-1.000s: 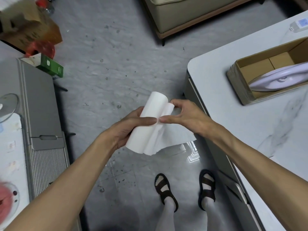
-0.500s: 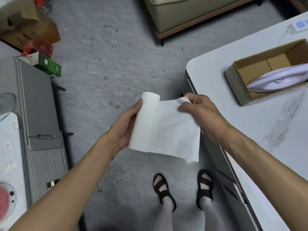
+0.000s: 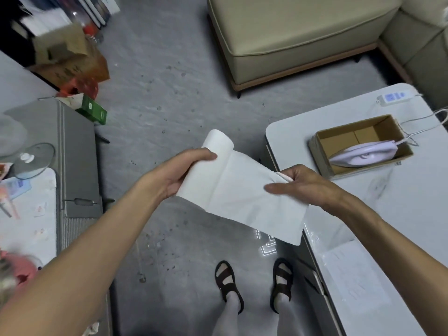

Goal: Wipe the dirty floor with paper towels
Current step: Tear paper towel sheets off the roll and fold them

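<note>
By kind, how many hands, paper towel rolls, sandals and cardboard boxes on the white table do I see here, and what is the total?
Hands: 2 (left hand, right hand)
Paper towel roll: 1
Sandals: 2 (left sandal, right sandal)
Cardboard box on the white table: 1
Total: 6

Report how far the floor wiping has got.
Done: a sheet is pulled out from the paper towel roll, which the left hand grips. In hand: the right hand pinches that sheet's edge, not yet torn off. Left: all wiping; dark specks dot the floor.
</note>
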A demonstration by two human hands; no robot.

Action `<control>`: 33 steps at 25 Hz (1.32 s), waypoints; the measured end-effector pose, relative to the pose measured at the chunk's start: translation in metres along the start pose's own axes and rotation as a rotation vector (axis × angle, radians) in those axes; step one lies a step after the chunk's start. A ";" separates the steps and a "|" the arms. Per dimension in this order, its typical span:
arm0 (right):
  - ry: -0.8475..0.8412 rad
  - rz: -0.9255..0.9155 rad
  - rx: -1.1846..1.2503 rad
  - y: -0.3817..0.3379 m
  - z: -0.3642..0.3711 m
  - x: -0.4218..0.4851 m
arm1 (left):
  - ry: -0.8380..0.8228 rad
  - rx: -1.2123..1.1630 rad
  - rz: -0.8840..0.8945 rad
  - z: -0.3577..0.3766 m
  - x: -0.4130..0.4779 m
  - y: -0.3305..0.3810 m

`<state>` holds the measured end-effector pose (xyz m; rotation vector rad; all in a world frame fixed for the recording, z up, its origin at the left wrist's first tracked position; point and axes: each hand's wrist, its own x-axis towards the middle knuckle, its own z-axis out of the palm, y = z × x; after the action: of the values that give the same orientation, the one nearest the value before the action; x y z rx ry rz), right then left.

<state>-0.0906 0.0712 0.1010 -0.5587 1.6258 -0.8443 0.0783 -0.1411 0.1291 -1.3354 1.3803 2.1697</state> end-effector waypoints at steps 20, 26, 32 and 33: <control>-0.237 -0.105 0.254 -0.062 0.059 -0.024 | -0.120 0.106 0.161 0.003 -0.068 0.033; -0.179 -0.064 -0.094 -0.052 0.050 -0.020 | 0.349 0.514 0.408 0.027 -0.044 0.026; 0.179 0.185 -0.026 0.020 -0.008 -0.058 | 0.473 0.291 0.382 0.019 -0.011 0.043; 0.213 0.238 0.050 0.030 -0.015 -0.066 | 0.394 0.245 0.343 0.033 0.000 0.040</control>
<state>-0.0881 0.1423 0.1205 -0.2390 1.8176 -0.7833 0.0354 -0.1356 0.1574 -1.5796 2.0845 1.8996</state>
